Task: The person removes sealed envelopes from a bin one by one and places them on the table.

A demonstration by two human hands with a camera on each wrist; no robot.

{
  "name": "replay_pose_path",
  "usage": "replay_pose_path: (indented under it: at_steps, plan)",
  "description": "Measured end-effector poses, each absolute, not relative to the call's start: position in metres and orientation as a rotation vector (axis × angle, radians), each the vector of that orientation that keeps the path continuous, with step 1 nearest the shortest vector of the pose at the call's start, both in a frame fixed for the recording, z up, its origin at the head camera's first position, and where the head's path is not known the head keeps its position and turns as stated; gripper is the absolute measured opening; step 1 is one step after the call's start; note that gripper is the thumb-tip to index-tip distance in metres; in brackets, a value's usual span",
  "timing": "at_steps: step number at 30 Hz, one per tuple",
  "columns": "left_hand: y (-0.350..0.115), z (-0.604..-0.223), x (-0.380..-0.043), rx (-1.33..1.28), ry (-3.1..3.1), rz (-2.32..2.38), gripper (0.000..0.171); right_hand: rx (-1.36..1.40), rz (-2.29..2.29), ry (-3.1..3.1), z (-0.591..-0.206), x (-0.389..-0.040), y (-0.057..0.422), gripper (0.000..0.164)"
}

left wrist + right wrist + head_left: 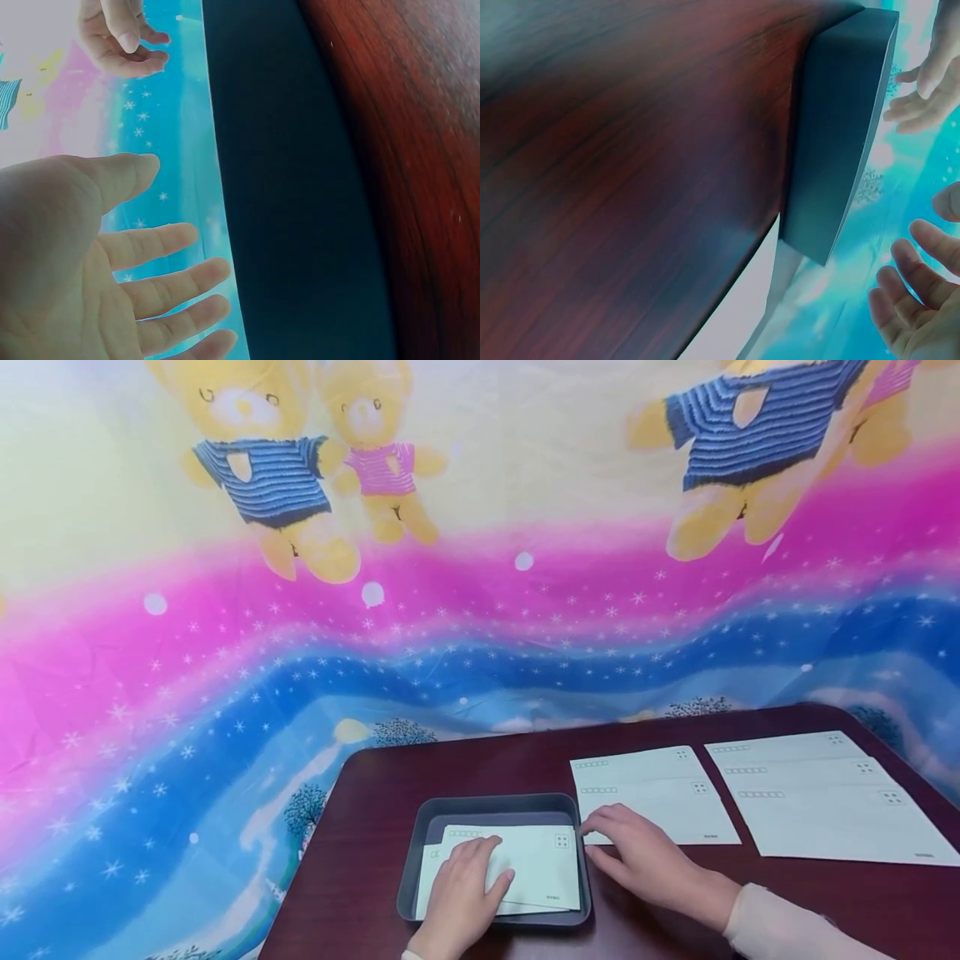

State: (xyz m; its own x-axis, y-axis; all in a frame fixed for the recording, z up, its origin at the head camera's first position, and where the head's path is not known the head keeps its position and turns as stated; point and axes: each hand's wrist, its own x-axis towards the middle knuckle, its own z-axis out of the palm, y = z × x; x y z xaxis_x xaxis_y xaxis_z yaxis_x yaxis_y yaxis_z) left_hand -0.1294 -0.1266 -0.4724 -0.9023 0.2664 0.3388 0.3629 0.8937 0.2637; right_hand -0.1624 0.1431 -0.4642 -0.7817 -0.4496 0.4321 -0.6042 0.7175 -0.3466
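Observation:
A dark grey tray (487,804) stands on the table with several white envelopes (536,864) stacked unevenly inside it. Over the left part of that stack is my left hand (461,885), its fingers extended and spread from the thumb. In the left wrist view the left hand (112,292) shows loosely straight fingers with nothing held, above the tray's side (292,187). My right hand (645,860) is close to the tray's right rim, fingers relaxed and pointing left. The right wrist view shows this right hand (922,300) holding nothing, near the tray wall (840,142).
Right of the tray, overlapping envelopes (645,818) lie on the dark wooden table (360,860). Farther right is another overlapping group of envelopes (840,822). A colourful cloth (450,660) with printed bears hangs behind the table.

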Motion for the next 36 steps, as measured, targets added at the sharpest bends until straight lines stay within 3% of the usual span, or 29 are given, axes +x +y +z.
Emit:
replay_pose_path:
  at_steps: [9,26,36]
  plan:
    - [-0.137,-0.476,-0.13,-0.453,-2.738,-0.476,0.043,0.877,0.725,-2.678,-0.471,-0.159,0.127,0.021]
    - [-0.159,-0.487,-0.13,-0.355,-2.762,-0.487,0.044,1.008,0.703,-2.641,-0.486,-0.156,0.098,0.02]
    - [-0.167,-0.492,-0.133,-0.327,-2.737,-0.468,0.043,1.053,0.643,-2.65,-0.493,-0.16,0.089,0.029]
